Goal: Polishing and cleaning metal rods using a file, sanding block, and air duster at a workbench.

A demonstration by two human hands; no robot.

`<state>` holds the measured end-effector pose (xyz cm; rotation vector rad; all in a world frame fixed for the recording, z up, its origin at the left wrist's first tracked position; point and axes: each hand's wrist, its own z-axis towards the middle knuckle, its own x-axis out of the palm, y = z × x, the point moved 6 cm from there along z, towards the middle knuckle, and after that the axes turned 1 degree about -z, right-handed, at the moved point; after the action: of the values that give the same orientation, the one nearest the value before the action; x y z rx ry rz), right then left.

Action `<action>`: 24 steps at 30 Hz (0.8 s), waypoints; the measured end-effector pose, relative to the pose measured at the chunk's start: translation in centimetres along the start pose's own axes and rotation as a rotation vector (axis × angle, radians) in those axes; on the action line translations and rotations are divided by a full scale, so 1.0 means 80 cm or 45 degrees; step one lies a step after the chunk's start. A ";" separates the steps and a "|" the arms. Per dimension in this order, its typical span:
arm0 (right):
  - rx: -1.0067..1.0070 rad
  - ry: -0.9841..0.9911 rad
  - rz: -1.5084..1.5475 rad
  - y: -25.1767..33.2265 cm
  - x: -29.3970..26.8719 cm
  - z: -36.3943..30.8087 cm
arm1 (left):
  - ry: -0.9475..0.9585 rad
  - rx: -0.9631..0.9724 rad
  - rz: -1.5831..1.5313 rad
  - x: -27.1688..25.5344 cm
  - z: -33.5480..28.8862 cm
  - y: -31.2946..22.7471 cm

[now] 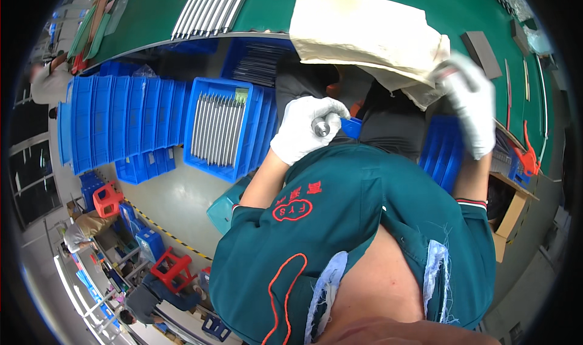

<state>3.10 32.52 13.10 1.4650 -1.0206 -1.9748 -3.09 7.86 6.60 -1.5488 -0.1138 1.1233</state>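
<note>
My left hand, in a white glove, is wrapped round a metal rod that shows nearly end-on, its round silver tip pointing up toward me. Most of its length is hidden by the fist. My right hand, also gloved in white, is raised at the right end of a cream cloth. Motion smears its fingers, so whether they grip the cloth is unclear. The cloth lies over the front edge of the green table, one corner drooping toward my lap.
Silver rods lie side by side on the table. At left stand a blue bin of rods and a row of stacked blue bins. A grey block and orange-handled pliers are at right. Red stools stand behind on the left.
</note>
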 end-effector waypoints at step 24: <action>0.434 1.156 1.140 0.048 0.171 -0.047 | 0.132 0.019 -0.112 0.013 0.002 -0.010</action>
<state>2.13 18.97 7.41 1.4359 -1.2506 -0.4387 -2.27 8.85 6.68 -1.5705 -0.1028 0.9713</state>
